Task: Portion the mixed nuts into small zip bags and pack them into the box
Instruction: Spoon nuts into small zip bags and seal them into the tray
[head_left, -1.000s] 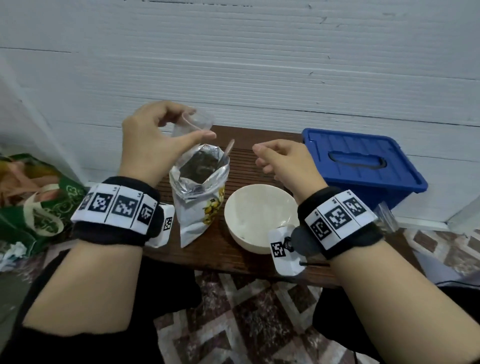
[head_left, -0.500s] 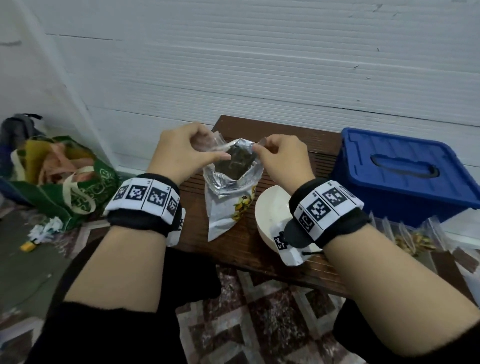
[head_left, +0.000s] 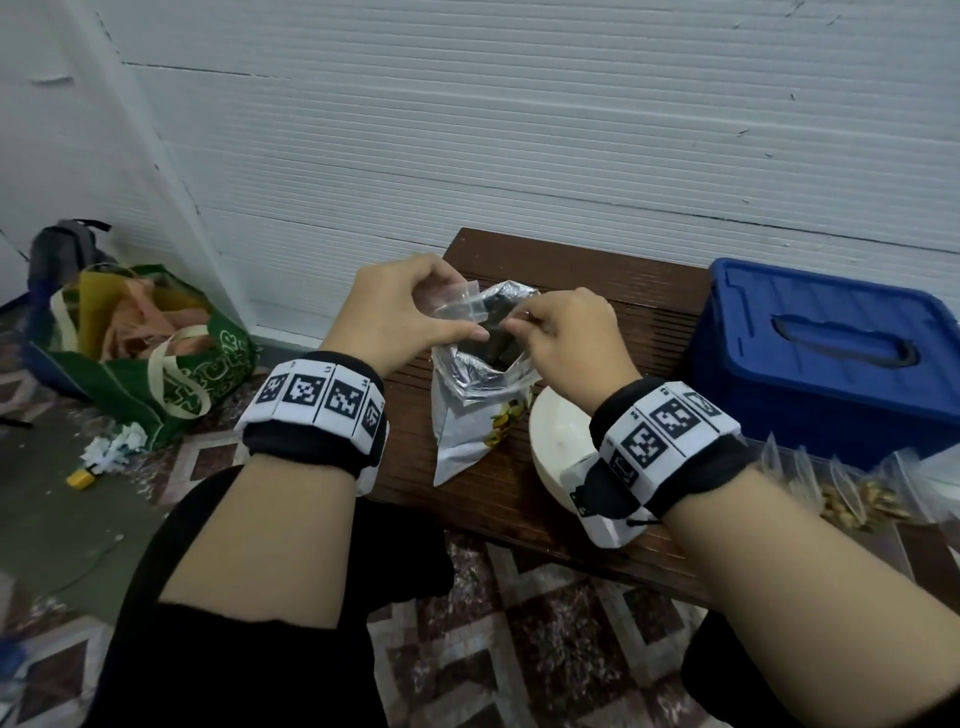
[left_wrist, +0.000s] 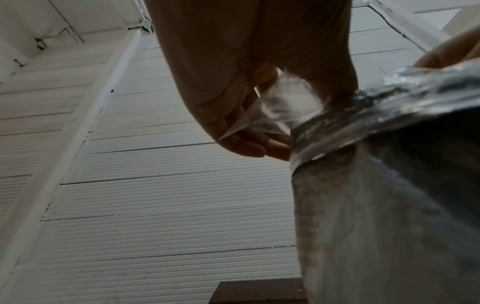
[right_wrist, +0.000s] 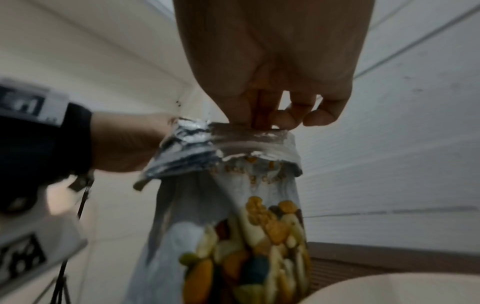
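Between both hands (head_left: 395, 317) — zip bag (head_left: 460, 304), pinched

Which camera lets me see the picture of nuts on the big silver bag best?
The right wrist view. It looks straight at the front of the tall silver foil nut bag, where the printed nuts fill the lower part. The head view shows only a sliver of that picture at the bag's edge. The left wrist view shows just plain grey side.
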